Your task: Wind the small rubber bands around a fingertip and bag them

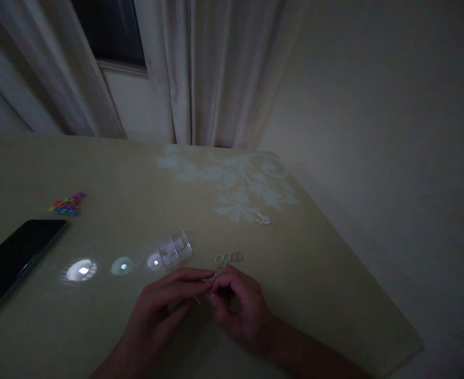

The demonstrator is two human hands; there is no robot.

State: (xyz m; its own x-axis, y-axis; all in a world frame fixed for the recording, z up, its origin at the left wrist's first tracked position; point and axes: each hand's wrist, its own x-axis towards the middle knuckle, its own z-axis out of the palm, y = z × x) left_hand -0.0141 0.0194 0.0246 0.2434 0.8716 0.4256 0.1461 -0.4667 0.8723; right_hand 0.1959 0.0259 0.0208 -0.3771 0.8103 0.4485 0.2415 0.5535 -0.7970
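Observation:
My left hand (164, 305) is at the lower middle, its fingers closed and pointing right, the tips meeting my right hand. Between them a thin pale strand (197, 299) shows below the left fingertips; what it belongs to is too small to tell. My right hand (240, 308) is curled, thumb and forefinger pinched at the left fingertips. Just beyond the hands lie small rings, a yellow-green one (219, 259) and pinkish ones (236, 256). A clear divided plastic box (175, 248) stands behind my left hand.
A black phone (19, 258) lies at the left of the table (117, 337). Behind it is a pile of small colourful pieces (67, 204). Some small white pieces (262, 219) lie right of centre. Curtains (224, 73) and a wall (374, 131) border the table.

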